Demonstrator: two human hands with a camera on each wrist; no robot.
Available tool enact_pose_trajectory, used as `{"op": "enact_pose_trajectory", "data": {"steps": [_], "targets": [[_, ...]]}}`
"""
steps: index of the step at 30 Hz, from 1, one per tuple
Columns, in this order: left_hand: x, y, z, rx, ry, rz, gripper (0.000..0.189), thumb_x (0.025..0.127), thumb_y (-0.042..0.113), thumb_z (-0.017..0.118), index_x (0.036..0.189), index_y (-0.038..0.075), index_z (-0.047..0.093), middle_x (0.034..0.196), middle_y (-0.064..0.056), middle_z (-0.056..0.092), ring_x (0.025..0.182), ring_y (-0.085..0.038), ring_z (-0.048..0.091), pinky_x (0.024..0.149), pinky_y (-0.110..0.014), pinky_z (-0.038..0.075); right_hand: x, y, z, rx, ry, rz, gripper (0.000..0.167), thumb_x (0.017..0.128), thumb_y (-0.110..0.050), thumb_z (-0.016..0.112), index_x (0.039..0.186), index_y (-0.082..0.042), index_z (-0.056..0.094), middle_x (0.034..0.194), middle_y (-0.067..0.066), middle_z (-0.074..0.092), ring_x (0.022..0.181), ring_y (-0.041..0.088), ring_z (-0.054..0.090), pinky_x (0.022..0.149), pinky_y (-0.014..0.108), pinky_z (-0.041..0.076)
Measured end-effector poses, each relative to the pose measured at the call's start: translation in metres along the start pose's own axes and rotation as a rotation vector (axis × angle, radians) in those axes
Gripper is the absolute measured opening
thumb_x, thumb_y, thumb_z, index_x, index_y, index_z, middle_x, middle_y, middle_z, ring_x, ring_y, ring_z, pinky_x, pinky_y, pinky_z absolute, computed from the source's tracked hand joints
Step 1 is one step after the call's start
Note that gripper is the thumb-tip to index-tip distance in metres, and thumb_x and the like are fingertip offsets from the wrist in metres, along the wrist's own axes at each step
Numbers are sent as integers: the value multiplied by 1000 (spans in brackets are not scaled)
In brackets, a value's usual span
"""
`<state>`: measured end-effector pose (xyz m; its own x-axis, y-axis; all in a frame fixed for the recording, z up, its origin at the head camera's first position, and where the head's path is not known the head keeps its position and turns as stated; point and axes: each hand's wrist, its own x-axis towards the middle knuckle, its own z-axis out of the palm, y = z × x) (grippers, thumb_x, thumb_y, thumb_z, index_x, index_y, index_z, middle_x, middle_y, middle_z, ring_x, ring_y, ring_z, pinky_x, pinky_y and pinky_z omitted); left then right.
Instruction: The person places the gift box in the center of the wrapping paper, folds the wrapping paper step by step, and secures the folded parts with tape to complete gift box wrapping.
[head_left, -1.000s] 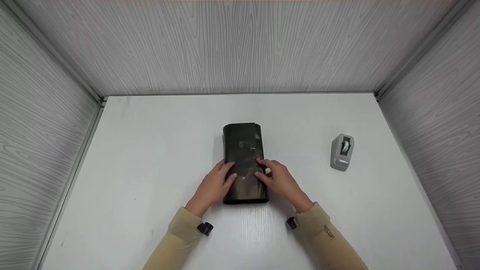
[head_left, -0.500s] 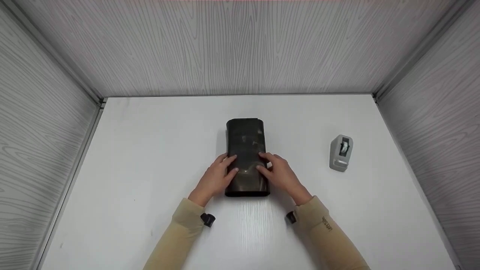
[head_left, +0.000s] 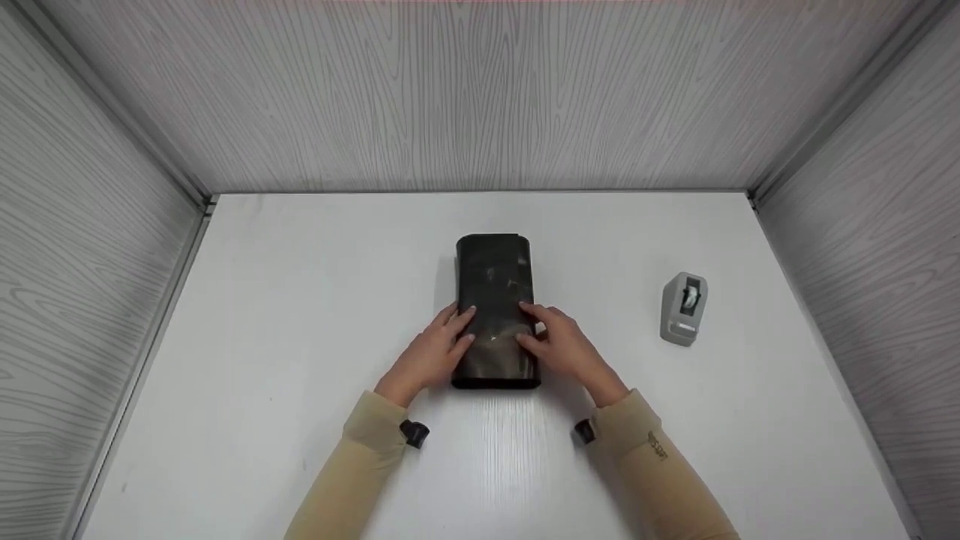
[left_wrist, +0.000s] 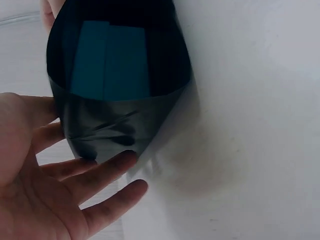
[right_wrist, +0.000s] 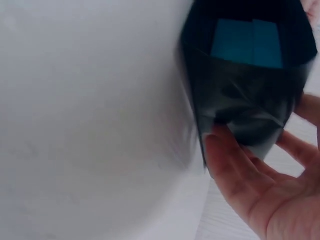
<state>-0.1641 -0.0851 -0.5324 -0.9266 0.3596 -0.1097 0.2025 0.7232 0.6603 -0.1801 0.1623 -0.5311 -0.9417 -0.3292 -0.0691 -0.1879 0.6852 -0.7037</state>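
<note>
Black plastic sleeve [head_left: 495, 281] lies mid-tabletop [head_left: 315, 300], near end open, blue panels [left_wrist: 112, 62] visible inside. I grip its left edge with my left hand [head_left: 429, 354], right edge with my right hand [head_left: 568, 351]. Grey tape dispenser [head_left: 683, 311] well apart, rightward.

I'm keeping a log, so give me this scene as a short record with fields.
Item: black tube, near end open
Inside: blue shapes, identity unclear
Left hand: fingers on tube's left side
Right hand: fingers on tube's right side
Apart: grey dispenser, right of right hand, untouched
Surface: white table
</note>
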Motion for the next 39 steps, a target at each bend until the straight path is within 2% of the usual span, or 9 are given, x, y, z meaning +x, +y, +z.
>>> {"op": "enact_pose_trajectory", "data": {"steps": [3,6,15,24,28,32,37,39], "targets": [[0,0,-1,11,-30,20,58,104,34,50,155,17,31,159,-18,19,138,-36,35,109,-47,33,-3,1,-2,9,-42,2,63,93,-24,70,148,-14,44,122,12,55,97,23,64,80,36,53],[0,-1,-1,21,-31,30,60,102,33,53,155,16,30,159,-19,19,139,-36,35,109,-46,34,-3,1,-2,9,-50,-8,64,92,-24,71,149,-13,42,123,12,54,99,24,63,82,37,53],[6,0,6,32,115,36,55,96,24,67,146,13,48,149,-17,40,130,-33,46,104,-45,40,2,3,1,-13,3,-26,57,91,-20,73,142,-11,48,122,13,55,95,24,62,79,36,53],[11,1,13,95,230,82,51,88,15,76,136,10,58,135,-18,49,107,-36,62,91,-46,49,8,3,4,-69,23,-48,59,85,-12,78,136,-10,49,119,14,56,90,24,61,78,36,52],[13,0,14,128,237,93,50,88,14,75,135,11,57,134,-19,49,98,-37,63,87,-46,51,11,1,5,-126,29,-38,61,84,-10,79,135,-10,48,119,14,55,95,25,59,83,40,50],[16,1,15,160,231,91,49,89,13,74,135,11,56,135,-21,48,97,-39,63,86,-47,51,13,1,5,-165,39,-41,60,84,-9,79,135,-11,46,120,15,54,103,26,57,89,43,48],[20,2,14,199,232,87,50,90,12,73,135,11,54,136,-22,46,91,-39,65,81,-47,53,16,1,5,-183,53,-59,61,83,-9,79,134,-11,46,118,16,54,104,29,58,88,44,49],[21,3,14,223,236,89,51,89,13,74,136,11,54,141,-22,42,90,-38,66,80,-45,53,17,1,4,-185,58,-60,61,83,-9,80,134,-11,46,117,16,54,103,29,58,87,43,49]]}}
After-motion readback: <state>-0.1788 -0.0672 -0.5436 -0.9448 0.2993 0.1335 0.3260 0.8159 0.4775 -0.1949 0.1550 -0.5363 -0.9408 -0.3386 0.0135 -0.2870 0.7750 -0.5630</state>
